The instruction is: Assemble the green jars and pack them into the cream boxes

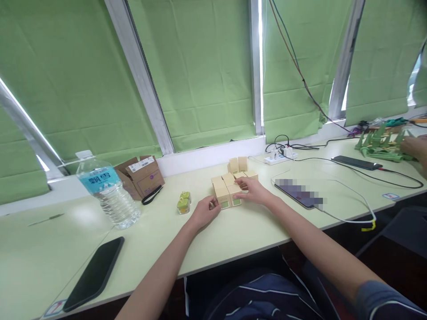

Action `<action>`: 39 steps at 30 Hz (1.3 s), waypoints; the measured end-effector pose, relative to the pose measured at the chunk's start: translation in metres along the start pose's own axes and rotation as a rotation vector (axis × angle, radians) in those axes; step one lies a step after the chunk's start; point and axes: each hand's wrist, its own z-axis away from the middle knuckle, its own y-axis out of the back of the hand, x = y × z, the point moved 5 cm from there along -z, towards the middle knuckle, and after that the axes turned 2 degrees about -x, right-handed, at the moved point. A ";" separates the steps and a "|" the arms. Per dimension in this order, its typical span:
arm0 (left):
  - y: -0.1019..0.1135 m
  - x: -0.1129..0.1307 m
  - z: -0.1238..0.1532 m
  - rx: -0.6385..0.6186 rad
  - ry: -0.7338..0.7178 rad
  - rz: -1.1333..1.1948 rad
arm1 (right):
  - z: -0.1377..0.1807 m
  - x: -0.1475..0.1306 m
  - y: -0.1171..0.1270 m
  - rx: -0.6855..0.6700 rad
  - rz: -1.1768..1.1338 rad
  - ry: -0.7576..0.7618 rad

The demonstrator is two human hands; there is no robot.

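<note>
A cluster of pale wooden cubes (227,186) stands on the light green desk (233,231), some with green faces toward me. My left hand (205,212) rests at the cluster's left front corner, fingers curled against a cube. My right hand (253,191) lies on the cluster's right side, fingers stretched over the top cubes. Two more cubes (237,164) are stacked just behind. A pair of small green-topped cubes (183,202) sits apart to the left.
A water bottle (108,191) and a torn cardboard box (142,177) stand at left. A black phone (95,272) lies near the front edge. Another phone (298,194), cables and a power strip (278,156) lie at right. Another person's hand (415,146) touches green pieces (378,144).
</note>
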 end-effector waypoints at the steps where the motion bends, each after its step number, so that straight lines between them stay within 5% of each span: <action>1: 0.000 0.000 0.000 -0.001 0.001 0.002 | 0.000 0.001 0.000 -0.003 -0.001 -0.005; 6: 0.000 0.000 -0.001 0.004 0.015 0.018 | 0.002 -0.008 0.008 0.001 0.009 0.001; 11: 0.001 0.001 0.000 0.010 0.037 0.058 | 0.006 -0.021 0.035 0.223 0.053 0.027; 17: 0.001 0.006 0.001 -0.038 0.031 0.055 | 0.009 0.000 0.055 0.452 0.201 -0.080; 28: 0.003 0.014 0.003 -0.068 0.028 0.048 | 0.003 0.028 0.046 0.329 0.333 -0.261; 33: 0.003 0.013 0.004 -0.072 0.021 0.041 | 0.015 0.021 0.053 0.355 0.427 -0.389; 39: 0.003 0.010 0.004 -0.070 0.007 0.036 | 0.018 0.002 0.048 0.265 0.410 -0.323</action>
